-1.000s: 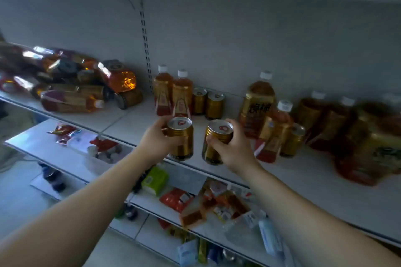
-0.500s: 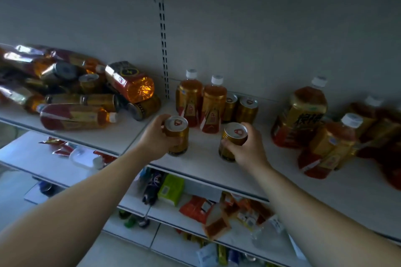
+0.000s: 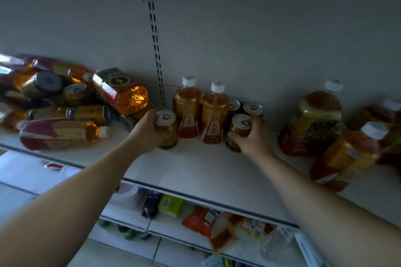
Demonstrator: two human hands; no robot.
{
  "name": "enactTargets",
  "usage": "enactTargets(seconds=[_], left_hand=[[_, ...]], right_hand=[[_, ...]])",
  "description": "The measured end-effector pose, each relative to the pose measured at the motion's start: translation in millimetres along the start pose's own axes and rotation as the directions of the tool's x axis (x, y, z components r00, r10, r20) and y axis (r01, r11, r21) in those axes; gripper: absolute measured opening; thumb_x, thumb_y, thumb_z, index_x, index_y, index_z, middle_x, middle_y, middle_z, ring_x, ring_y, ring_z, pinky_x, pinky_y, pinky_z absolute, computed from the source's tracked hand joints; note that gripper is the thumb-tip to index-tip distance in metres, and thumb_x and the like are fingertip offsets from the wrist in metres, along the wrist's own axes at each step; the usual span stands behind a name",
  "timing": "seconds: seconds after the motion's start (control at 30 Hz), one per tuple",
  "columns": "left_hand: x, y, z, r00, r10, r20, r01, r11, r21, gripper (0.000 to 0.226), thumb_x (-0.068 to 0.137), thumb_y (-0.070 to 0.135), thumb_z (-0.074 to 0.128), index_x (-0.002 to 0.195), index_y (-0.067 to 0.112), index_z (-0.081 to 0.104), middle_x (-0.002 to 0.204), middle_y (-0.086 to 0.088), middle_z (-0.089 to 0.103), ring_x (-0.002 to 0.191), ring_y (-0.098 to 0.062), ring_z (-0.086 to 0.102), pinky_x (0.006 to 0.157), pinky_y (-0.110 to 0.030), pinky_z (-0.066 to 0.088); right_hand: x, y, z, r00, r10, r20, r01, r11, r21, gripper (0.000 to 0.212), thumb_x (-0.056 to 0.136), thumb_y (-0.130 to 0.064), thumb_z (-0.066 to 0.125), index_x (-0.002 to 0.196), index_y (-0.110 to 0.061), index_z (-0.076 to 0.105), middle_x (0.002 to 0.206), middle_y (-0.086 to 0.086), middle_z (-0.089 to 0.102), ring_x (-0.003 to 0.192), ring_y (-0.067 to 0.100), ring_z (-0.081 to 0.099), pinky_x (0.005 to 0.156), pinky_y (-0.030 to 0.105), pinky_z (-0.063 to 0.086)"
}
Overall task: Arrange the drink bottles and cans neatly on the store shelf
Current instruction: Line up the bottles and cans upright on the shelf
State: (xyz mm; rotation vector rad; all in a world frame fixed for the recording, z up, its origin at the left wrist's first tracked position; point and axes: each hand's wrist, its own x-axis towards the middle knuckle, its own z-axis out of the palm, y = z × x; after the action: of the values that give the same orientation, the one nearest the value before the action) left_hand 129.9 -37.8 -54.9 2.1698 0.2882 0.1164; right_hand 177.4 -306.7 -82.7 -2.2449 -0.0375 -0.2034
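**Camera setup: single head view**

One view only, wide-angle, worn on the person's head; no second view, so no shared region. It looks forward and slightly down onto a white shelf, close enough that both forearms enter from the bottom corners and reach to mid-frame. The left hand and right hand sit near centre. The grey back panel fills the upper half, and its slotted upright strip leans with lens distortion. A lower shelf shows beneath the front edge. The far right edge is blurred. The heap of toppled bottles marks the left limit.
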Motion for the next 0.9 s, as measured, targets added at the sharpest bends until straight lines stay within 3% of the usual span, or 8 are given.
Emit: enactTargets(seconds=[0.1, 0.17, 0.27, 0.33, 0.43, 0.63, 0.77, 0.9], left_hand=[[10.3, 2.9, -14.1, 0.997, 0.067, 0.044, -0.071, 0.993, 0.093, 0.068, 0.07, 0.013, 0.077, 0.13, 0.013, 0.045, 0.113, -0.005, 0.056, 0.103, -0.025, 0.058, 0.068, -0.026, 0.047], [19.5, 18.6, -20.1, 0.994, 0.098, 0.048, -0.103, 0.987, 0.119, 0.067, 0.07, 0.025, 0.076, 0.129, 0.019, 0.043, 0.114, -0.008, 0.058, 0.098, -0.03, 0.061, 0.063, -0.034, 0.053], [39.9, 48.3, -18.1, 0.983, 0.142, 0.115, -0.153, 0.984, 0.095, 0.088, 0.067, 0.032, 0.079, 0.141, 0.024, 0.032, 0.133, -0.011, 0.051, 0.116, -0.034, 0.055, 0.089, -0.05, 0.052], [50.3, 63.6, -13.8, 0.972, 0.133, 0.194, -0.153, 0.984, 0.091, 0.098, 0.071, 0.022, 0.08, 0.149, 0.02, 0.02, 0.138, -0.008, 0.048, 0.121, -0.029, 0.051, 0.099, -0.045, 0.046], [61.0, 67.2, -9.3, 0.942, 0.105, 0.319, -0.162, 0.974, 0.157, 0.081, 0.072, 0.02, 0.08, 0.139, 0.022, 0.035, 0.119, -0.002, 0.059, 0.106, -0.02, 0.058, 0.089, -0.036, 0.051], [50.2, 57.4, -6.8, 0.946, 0.231, 0.229, -0.274, 0.945, 0.18, 0.069, 0.073, 0.024, 0.077, 0.132, 0.028, 0.041, 0.109, 0.003, 0.06, 0.098, -0.022, 0.06, 0.082, -0.039, 0.053], [30.4, 69.1, -9.4, 0.923, 0.343, 0.173, -0.357, 0.933, 0.055, 0.072, 0.071, 0.028, 0.078, 0.133, 0.036, 0.04, 0.104, 0.009, 0.062, 0.096, -0.017, 0.061, 0.084, -0.035, 0.052], [3.1, 82.4, -15.1, 0.895, 0.405, 0.187, -0.401, 0.914, -0.063, 0.072, 0.072, 0.023, 0.078, 0.132, 0.037, 0.04, 0.095, 0.022, 0.058, 0.089, -0.005, 0.06, 0.074, -0.022, 0.048]], right_hand=[[-2.2, -23.5, -10.7, 0.996, -0.073, -0.045, 0.064, 0.981, -0.181, 0.089, 0.074, -0.045, 0.079, 0.144, -0.01, 0.036, 0.142, 0.014, 0.036, 0.134, 0.029, 0.034, 0.107, 0.033, 0.03], [0.5, -50.0, -15.5, 0.985, -0.17, -0.035, 0.158, 0.962, -0.222, 0.092, 0.077, -0.053, 0.073, 0.147, -0.011, 0.032, 0.146, 0.012, 0.035, 0.137, 0.027, 0.032, 0.109, 0.037, 0.029], [12.3, -91.9, -11.7, 0.989, -0.127, 0.075, 0.138, 0.975, -0.174, 0.092, 0.082, -0.057, 0.067, 0.152, -0.017, 0.022, 0.153, 0.006, 0.032, 0.139, 0.025, 0.033, 0.109, 0.038, 0.031], [24.9, -106.1, -3.2, 0.988, -0.037, 0.148, 0.058, 0.988, -0.144, 0.076, 0.082, -0.054, 0.066, 0.144, -0.02, 0.038, 0.143, 0.005, 0.047, 0.13, 0.026, 0.046, 0.095, 0.034, 0.042], [33.2, -106.5, 7.1, 0.984, 0.005, 0.179, 0.014, 0.995, -0.101, 0.051, 0.079, -0.059, 0.062, 0.118, -0.026, 0.058, 0.113, -0.002, 0.065, 0.107, 0.022, 0.062, 0.067, 0.026, 0.041], [9.9, -103.8, 7.2, 0.999, -0.003, 0.032, 0.004, 0.999, -0.045, 0.047, 0.085, -0.054, 0.061, 0.121, -0.024, 0.055, 0.115, -0.001, 0.063, 0.108, 0.021, 0.058, 0.084, 0.035, 0.045], [-15.2, -103.5, -8.8, 0.995, -0.018, -0.094, 0.026, 0.997, 0.077, 0.02, 0.091, -0.044, 0.058, 0.1, -0.026, 0.055, 0.087, -0.013, 0.057, 0.088, 0.012, 0.055, 0.071, 0.029, 0.037], [-45.6, -99.3, -32.3, 0.987, -0.002, -0.16, 0.031, 0.983, 0.18, 0.011, 0.092, -0.038, 0.059, 0.097, -0.028, 0.056, 0.088, -0.014, 0.061, 0.081, 0.0, 0.057, 0.067, 0.021, 0.04]])
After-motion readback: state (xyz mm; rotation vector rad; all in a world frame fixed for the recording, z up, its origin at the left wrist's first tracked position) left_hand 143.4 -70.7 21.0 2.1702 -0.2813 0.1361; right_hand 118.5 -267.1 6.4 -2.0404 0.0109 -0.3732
